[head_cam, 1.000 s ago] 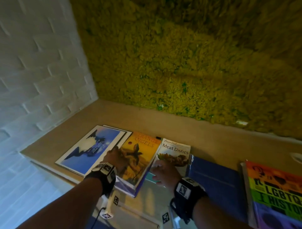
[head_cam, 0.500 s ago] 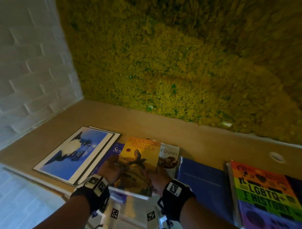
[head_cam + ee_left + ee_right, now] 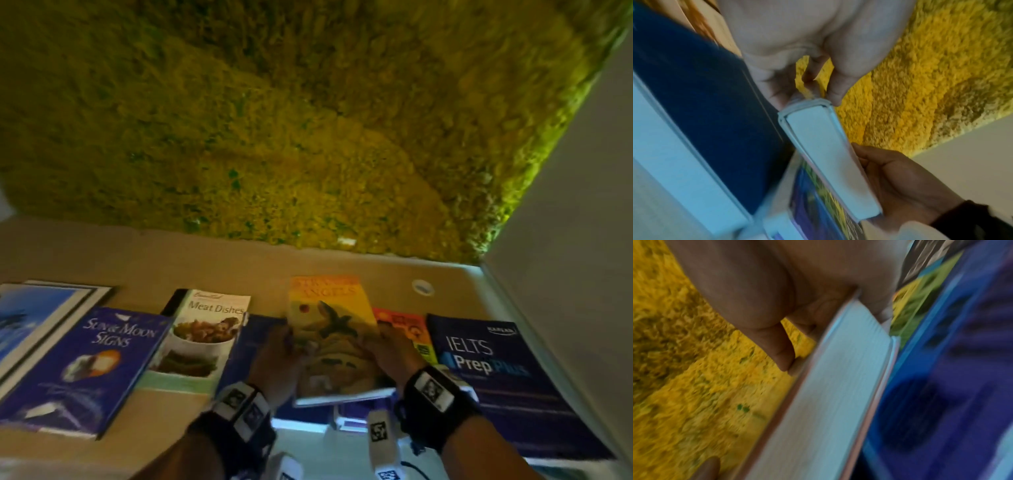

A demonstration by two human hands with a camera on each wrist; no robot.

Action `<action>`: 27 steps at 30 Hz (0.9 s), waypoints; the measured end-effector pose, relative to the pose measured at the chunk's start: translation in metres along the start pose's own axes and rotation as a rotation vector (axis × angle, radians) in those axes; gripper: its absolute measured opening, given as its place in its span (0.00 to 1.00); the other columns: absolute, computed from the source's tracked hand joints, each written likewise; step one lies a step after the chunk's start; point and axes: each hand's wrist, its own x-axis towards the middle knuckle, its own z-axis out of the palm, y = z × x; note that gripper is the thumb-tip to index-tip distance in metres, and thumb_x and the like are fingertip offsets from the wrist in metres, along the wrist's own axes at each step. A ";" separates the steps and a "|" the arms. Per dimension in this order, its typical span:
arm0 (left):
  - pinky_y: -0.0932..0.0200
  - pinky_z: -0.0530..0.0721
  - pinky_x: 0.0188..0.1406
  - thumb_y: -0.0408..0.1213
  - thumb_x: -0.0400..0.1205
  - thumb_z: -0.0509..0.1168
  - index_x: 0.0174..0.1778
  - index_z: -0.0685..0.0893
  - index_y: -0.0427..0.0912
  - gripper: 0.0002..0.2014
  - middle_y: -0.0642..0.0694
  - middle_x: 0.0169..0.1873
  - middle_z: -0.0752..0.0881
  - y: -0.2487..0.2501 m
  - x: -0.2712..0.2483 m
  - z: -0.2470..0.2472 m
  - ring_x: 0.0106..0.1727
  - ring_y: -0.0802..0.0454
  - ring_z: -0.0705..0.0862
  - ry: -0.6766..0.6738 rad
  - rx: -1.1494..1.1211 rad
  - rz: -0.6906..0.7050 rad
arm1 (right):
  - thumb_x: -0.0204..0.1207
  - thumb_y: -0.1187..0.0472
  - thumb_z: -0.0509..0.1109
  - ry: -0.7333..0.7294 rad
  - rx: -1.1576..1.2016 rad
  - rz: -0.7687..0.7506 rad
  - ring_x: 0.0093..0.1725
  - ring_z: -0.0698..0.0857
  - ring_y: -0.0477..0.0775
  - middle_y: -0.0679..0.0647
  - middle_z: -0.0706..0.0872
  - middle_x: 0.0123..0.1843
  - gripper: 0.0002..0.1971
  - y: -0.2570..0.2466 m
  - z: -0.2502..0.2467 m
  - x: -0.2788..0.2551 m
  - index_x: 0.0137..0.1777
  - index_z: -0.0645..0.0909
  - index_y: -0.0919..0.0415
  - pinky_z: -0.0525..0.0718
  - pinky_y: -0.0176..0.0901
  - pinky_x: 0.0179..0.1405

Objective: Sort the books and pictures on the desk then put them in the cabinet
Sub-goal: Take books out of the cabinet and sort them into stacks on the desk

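Both hands hold an orange-yellow book [image 3: 334,329] with a bird on its cover, lifted above the desk [image 3: 144,260]. My left hand [image 3: 284,356] grips its left edge, thumb on the cover. My right hand [image 3: 383,353] grips its right edge. The wrist views show its white page block [image 3: 828,159] [image 3: 828,402] pinched between thumb and fingers. Under it lie a plain dark blue book [image 3: 253,342] and the rainbow-coloured book [image 3: 407,332]. On the desk lie "Sun & Moon Signs" [image 3: 85,370], "Meat Dishes" [image 3: 202,339], "IELTS Prep Plus" [image 3: 496,377] and a framed blue picture [image 3: 37,318].
A yellow-green moss wall [image 3: 274,120] rises behind the desk. A pale side panel [image 3: 575,240] closes the right end. A round cable hole [image 3: 422,286] sits near the desk's back right. Bare desk surface runs along the back edge.
The orange book has been lifted off the blue "Sun & Moon Signs" book and carried right, over the dark blue book. The view has swung right, revealing the IELTS book.
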 end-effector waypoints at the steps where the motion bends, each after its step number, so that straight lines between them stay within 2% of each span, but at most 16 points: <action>1: 0.34 0.88 0.56 0.48 0.72 0.77 0.55 0.83 0.59 0.16 0.50 0.52 0.92 -0.002 0.007 0.021 0.54 0.46 0.91 -0.012 0.024 0.011 | 0.72 0.55 0.75 0.061 -0.009 0.012 0.42 0.91 0.48 0.46 0.93 0.37 0.06 0.011 -0.019 -0.003 0.38 0.90 0.56 0.89 0.53 0.58; 3: 0.35 0.87 0.55 0.47 0.73 0.75 0.52 0.83 0.59 0.14 0.52 0.48 0.91 -0.005 0.017 0.056 0.51 0.48 0.90 -0.017 0.074 0.040 | 0.70 0.55 0.78 0.111 -0.043 0.078 0.42 0.91 0.55 0.53 0.93 0.38 0.07 0.038 -0.046 -0.004 0.41 0.91 0.59 0.91 0.50 0.55; 5: 0.38 0.87 0.55 0.44 0.76 0.72 0.55 0.82 0.57 0.12 0.52 0.48 0.90 0.000 0.020 0.083 0.50 0.50 0.89 -0.026 0.122 0.049 | 0.65 0.51 0.79 0.171 -0.069 0.164 0.45 0.93 0.61 0.56 0.94 0.41 0.12 0.055 -0.064 -0.006 0.43 0.92 0.58 0.90 0.59 0.56; 6: 0.38 0.88 0.53 0.44 0.76 0.72 0.57 0.83 0.56 0.13 0.51 0.47 0.90 -0.002 0.024 0.093 0.49 0.49 0.89 -0.040 0.132 0.045 | 0.65 0.52 0.79 0.187 -0.094 0.186 0.46 0.93 0.64 0.59 0.94 0.42 0.13 0.061 -0.070 -0.006 0.44 0.92 0.60 0.90 0.63 0.56; 8: 0.37 0.89 0.47 0.50 0.71 0.71 0.54 0.83 0.57 0.15 0.47 0.47 0.90 -0.007 0.029 0.105 0.45 0.45 0.90 -0.042 0.189 0.029 | 0.74 0.58 0.77 0.196 -0.139 0.222 0.45 0.91 0.66 0.63 0.93 0.41 0.09 0.073 -0.076 -0.005 0.43 0.91 0.66 0.89 0.53 0.47; 10: 0.41 0.89 0.45 0.59 0.66 0.67 0.48 0.82 0.59 0.17 0.46 0.48 0.88 -0.027 0.044 0.109 0.43 0.46 0.89 -0.021 0.337 0.026 | 0.79 0.58 0.75 0.173 -0.191 0.235 0.38 0.88 0.57 0.57 0.89 0.37 0.09 0.081 -0.079 -0.005 0.39 0.87 0.62 0.78 0.40 0.32; 12: 0.47 0.90 0.43 0.60 0.68 0.64 0.47 0.82 0.61 0.15 0.46 0.50 0.85 -0.030 0.045 0.111 0.42 0.47 0.88 -0.010 0.416 0.014 | 0.80 0.56 0.75 0.186 -0.260 0.226 0.34 0.82 0.47 0.53 0.85 0.36 0.09 0.084 -0.081 -0.006 0.39 0.82 0.57 0.72 0.37 0.27; 13: 0.49 0.89 0.42 0.58 0.71 0.65 0.49 0.81 0.60 0.13 0.45 0.51 0.83 -0.025 0.041 0.111 0.42 0.46 0.87 -0.001 0.441 0.020 | 0.79 0.55 0.75 0.179 -0.279 0.222 0.34 0.82 0.47 0.53 0.86 0.38 0.08 0.084 -0.079 -0.005 0.42 0.83 0.57 0.75 0.38 0.29; 15: 0.56 0.84 0.35 0.51 0.78 0.65 0.55 0.81 0.56 0.11 0.43 0.54 0.78 -0.017 0.035 0.111 0.43 0.44 0.85 -0.012 0.474 0.029 | 0.76 0.49 0.75 0.206 -0.327 0.209 0.41 0.87 0.54 0.55 0.89 0.44 0.11 0.085 -0.074 0.001 0.49 0.84 0.56 0.86 0.47 0.41; 17: 0.64 0.78 0.31 0.46 0.81 0.66 0.60 0.80 0.53 0.12 0.42 0.57 0.75 -0.016 0.034 0.110 0.42 0.47 0.83 -0.027 0.460 0.025 | 0.69 0.34 0.71 0.239 -0.444 0.177 0.50 0.87 0.60 0.52 0.88 0.53 0.23 0.095 -0.070 0.015 0.58 0.82 0.47 0.88 0.57 0.52; 19: 0.66 0.78 0.32 0.45 0.82 0.67 0.64 0.78 0.53 0.15 0.44 0.56 0.78 -0.011 0.030 0.105 0.42 0.52 0.82 -0.039 0.433 0.079 | 0.68 0.28 0.68 0.324 -0.553 0.114 0.60 0.84 0.62 0.49 0.82 0.64 0.27 0.091 -0.060 0.026 0.65 0.77 0.36 0.87 0.64 0.58; 21: 0.54 0.87 0.40 0.48 0.81 0.68 0.68 0.78 0.53 0.19 0.49 0.50 0.86 -0.003 0.024 0.092 0.44 0.51 0.85 -0.085 0.392 0.194 | 0.72 0.37 0.72 0.357 -0.535 -0.022 0.67 0.80 0.64 0.52 0.78 0.69 0.21 0.056 -0.040 0.017 0.65 0.79 0.37 0.82 0.66 0.66; 23: 0.44 0.89 0.45 0.45 0.81 0.68 0.57 0.83 0.49 0.11 0.50 0.43 0.89 0.004 0.016 0.066 0.44 0.49 0.87 -0.067 0.359 0.250 | 0.73 0.46 0.74 0.304 -0.427 -0.151 0.68 0.80 0.62 0.53 0.78 0.70 0.15 0.016 -0.012 0.010 0.60 0.82 0.39 0.81 0.64 0.69; 24: 0.44 0.88 0.46 0.44 0.80 0.67 0.51 0.84 0.49 0.07 0.50 0.43 0.88 0.006 0.012 0.048 0.45 0.48 0.87 -0.026 0.348 0.255 | 0.75 0.49 0.74 0.258 -0.377 -0.188 0.67 0.81 0.60 0.53 0.78 0.70 0.12 0.002 0.004 0.011 0.58 0.82 0.38 0.80 0.62 0.69; 25: 0.45 0.85 0.46 0.44 0.79 0.67 0.50 0.83 0.49 0.06 0.49 0.45 0.87 0.008 0.008 0.028 0.48 0.46 0.86 0.025 0.346 0.238 | 0.78 0.51 0.73 0.195 -0.363 -0.205 0.64 0.82 0.58 0.52 0.80 0.68 0.11 -0.013 0.022 0.010 0.59 0.83 0.40 0.80 0.57 0.68; 27: 0.50 0.80 0.46 0.45 0.78 0.67 0.57 0.84 0.51 0.12 0.47 0.49 0.84 0.005 0.003 -0.023 0.49 0.44 0.84 0.133 0.394 0.167 | 0.80 0.54 0.72 0.061 -0.320 -0.261 0.55 0.84 0.50 0.50 0.85 0.61 0.09 -0.040 0.066 0.007 0.58 0.84 0.43 0.79 0.49 0.63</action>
